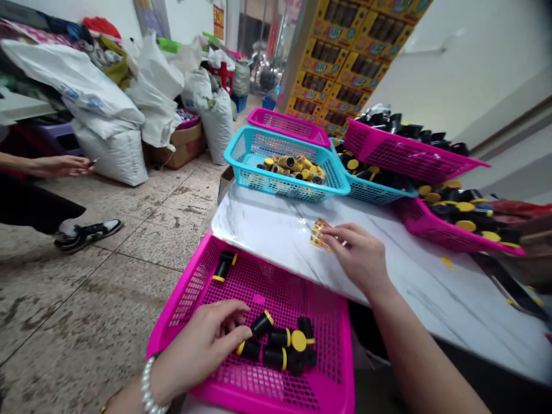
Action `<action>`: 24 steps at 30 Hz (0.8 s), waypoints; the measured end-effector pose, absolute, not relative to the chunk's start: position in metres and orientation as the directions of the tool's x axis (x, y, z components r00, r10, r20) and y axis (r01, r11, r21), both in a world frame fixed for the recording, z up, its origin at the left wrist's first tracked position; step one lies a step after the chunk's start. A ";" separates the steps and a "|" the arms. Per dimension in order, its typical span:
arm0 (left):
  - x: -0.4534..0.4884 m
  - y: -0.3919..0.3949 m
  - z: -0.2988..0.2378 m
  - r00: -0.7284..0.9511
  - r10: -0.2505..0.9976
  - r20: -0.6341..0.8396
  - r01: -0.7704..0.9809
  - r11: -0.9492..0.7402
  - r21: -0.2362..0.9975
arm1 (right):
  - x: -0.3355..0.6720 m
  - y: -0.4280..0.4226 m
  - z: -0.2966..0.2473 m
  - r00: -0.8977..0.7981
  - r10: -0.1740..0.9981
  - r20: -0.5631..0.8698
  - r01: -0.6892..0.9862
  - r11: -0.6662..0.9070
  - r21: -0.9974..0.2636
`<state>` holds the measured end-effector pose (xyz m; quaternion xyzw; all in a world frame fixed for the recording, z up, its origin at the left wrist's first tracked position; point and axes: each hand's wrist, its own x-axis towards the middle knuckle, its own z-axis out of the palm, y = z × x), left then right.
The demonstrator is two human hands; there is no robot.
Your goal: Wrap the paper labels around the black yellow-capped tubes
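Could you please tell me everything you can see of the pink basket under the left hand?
The pink basket looks like plastic, rectangular and shallow, with perforated walls and floor. It sits open side up beside the marbled table; what supports it is mostly hidden. Inside lie yellow-capped black cylinders, most grouped near the front, others toward the far left corner. The left hand is over it; contact is unclear.

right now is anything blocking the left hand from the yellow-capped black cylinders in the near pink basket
Nothing visible: the left hand is over the near pink basket, beside the closest yellow-capped black cylinders. Contact is unclear.
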<state>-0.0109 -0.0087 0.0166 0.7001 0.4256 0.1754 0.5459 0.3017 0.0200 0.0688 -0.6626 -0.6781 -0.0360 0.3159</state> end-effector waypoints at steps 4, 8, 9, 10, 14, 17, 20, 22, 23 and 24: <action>-0.012 -0.009 0.011 0.555 0.793 -0.251 0.338 0.061 0.939 | 0.352 0.052 0.056 0.091 0.927 0.364 0.923 0.059 -0.380; -0.011 -0.007 0.013 0.548 0.783 -0.294 0.246 0.185 0.951 | 0.358 0.056 0.042 0.099 0.936 0.338 0.938 0.026 -0.347; -0.011 -0.006 0.014 0.539 0.786 -0.303 0.228 0.210 0.951 | 0.354 0.055 0.042 0.100 0.929 0.357 0.945 0.024 -0.326; -0.011 -0.005 0.016 0.528 0.791 -0.310 0.214 0.230 0.949 | 0.348 0.053 0.044 0.097 0.919 0.382 0.952 0.027 -0.305; -0.009 -0.002 0.022 0.468 0.829 -0.305 0.156 0.262 0.952 | 0.305 0.035 0.061 0.078 0.827 0.556 0.942 0.122 -0.313; -0.002 0.001 0.027 0.417 0.872 -0.255 0.058 0.255 0.965 | 0.257 0.017 0.067 0.043 0.791 0.610 0.864 0.277 -0.420; 0.007 0.005 0.032 0.369 0.911 -0.186 -0.095 0.236 0.967 | 0.210 0.001 0.056 -0.074 0.865 0.497 0.748 0.378 -0.546; 0.010 0.008 0.033 0.339 0.932 -0.131 -0.163 0.196 0.967 | 0.188 -0.004 0.045 -0.164 0.895 0.415 0.682 0.407 -0.608; 0.009 0.009 0.032 0.319 0.941 -0.114 -0.171 0.176 0.969 | 0.180 -0.005 0.040 -0.191 0.907 0.375 0.646 0.404 -0.647; 0.007 0.010 0.031 0.297 0.949 -0.109 -0.165 0.163 0.973 | 0.174 -0.005 0.036 -0.196 0.923 0.331 0.594 0.380 -0.709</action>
